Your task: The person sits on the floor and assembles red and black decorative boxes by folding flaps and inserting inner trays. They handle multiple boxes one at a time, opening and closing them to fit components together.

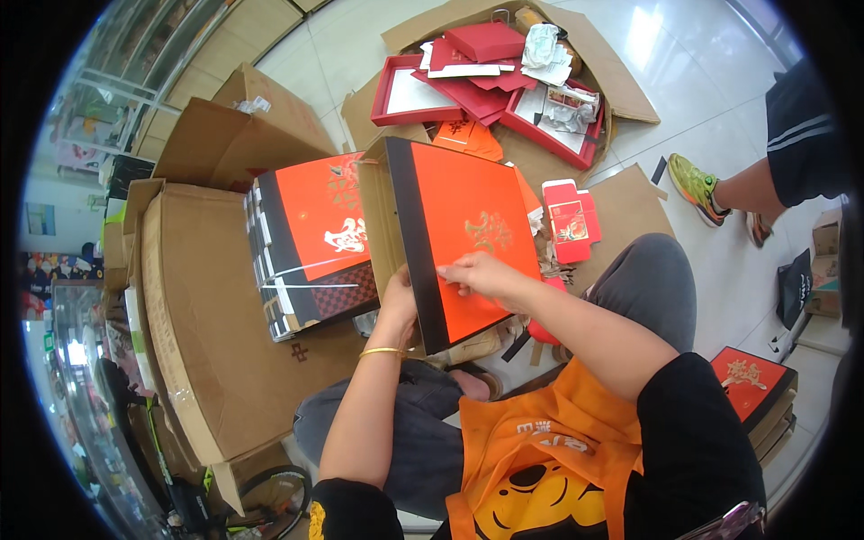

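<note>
The orange box (477,193) stands tilted, apparently unfinished, between your left grip (400,299), holding its dark edge, and your right grip (472,273), bunched at its face, pinch unclear; left of both, similar boxes (315,209) sit stacked, seemingly done.

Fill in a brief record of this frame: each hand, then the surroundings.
Left hand: beside the black edge of an orange-and-black box, partly hidden
Right hand: at the box's orange face
Left side: stacked orange-and-black boxes
Far side: red boxes in an open carton
Right side: another person's yellow-green shoe
</note>
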Available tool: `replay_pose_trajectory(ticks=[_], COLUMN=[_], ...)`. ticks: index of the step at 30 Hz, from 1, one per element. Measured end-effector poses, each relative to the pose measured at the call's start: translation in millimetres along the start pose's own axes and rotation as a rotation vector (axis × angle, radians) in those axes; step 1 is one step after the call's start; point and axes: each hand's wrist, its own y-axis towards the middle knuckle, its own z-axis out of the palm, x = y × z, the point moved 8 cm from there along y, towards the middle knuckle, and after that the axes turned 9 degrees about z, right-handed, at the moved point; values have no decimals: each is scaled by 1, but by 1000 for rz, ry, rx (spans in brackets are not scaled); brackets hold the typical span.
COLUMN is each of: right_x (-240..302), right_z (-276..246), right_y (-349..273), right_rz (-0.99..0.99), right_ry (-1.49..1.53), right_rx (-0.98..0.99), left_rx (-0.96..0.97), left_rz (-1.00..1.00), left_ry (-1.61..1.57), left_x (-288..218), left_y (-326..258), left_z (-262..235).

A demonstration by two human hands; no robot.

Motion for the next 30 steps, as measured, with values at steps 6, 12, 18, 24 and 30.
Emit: replay_pose_trajectory(ticks=[6, 12, 18, 24, 30], right_x=[-43, -50, 40, 150, 162], right_z=[-34, -49, -51, -115, -185], right_y=[44, 47, -17, -131, -147], right_rz=[155, 142, -65, -387, -775], right_ry=[655, 692, -990, 245, 715], right_rx=[-33, -106, -393, -59, -32], left_rx=[78, -5, -2, -77, -101], left_rz=[-171, -44, 297, 208, 117], left_ry=[-14, -196, 187, 26, 202], left_x=[13, -46, -87, -79, -94], left_y=[5, 17, 51, 57, 40], left_z=[0, 13, 7, 3, 23])
